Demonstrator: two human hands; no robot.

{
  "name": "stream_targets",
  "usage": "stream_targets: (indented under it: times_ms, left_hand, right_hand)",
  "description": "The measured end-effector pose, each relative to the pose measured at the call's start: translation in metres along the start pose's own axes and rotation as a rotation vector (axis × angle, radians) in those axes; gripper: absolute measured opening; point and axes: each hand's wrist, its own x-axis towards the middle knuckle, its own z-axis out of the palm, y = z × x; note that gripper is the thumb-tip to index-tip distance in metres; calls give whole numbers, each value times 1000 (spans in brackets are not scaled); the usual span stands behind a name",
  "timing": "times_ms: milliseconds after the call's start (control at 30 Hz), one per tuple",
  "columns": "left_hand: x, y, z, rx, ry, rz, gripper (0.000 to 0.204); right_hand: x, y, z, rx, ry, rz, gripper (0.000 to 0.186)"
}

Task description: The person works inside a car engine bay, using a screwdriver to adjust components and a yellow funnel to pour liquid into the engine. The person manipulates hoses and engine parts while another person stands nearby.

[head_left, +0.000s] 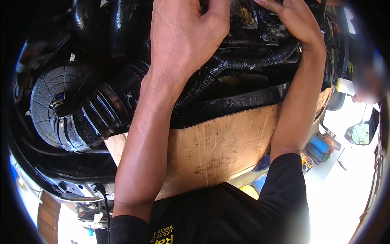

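My left hand (189, 34) reaches over a dark, wet-looking engine bay. Its thumb and forefinger curl round a dark gap at the upper edge, and whatever they hold is out of sight. To its right, my right hand (294, 16) bends inward over the engine, thumb pointing left; its other fingers are mostly cut off by the upper edge. Between my forearms runs a black corrugated hose (252, 63). A ribbed intake duct (101, 107) lies left of my left forearm and joins a round black air filter housing (53, 105) dotted with droplets.
A stained cardboard sheet (219, 146) covers the bay's front edge, between it and my body. Two thick black hoses (122, 24) rise at the upper left. A blurred person (369, 79) is at the far right, above a blue item (319, 148) lying among cables.
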Motion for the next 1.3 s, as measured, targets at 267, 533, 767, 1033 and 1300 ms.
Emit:
stream_targets:
  times_ms: [267,533,767,1033,1300]
  left_hand:
    - [-1,1,0,48,2,25,11]
    - [-3,8,4,115,22,5,11]
    - [-1,4,-2,52,-30,31,11]
    - [3,9,-2,-10,-25,-101,10]
    - [-1,1,2,37,15,19,9]
  right_hand:
    - [12,-8,10,4,-4,3,39]
    - [13,-28,9,8,-9,-3,39]
    - [16,-41,9,8,-9,-7,39]
    - [7,-29,3,12,-16,-10,39]
    - [-1,-9,-1,18,-22,-9,38]
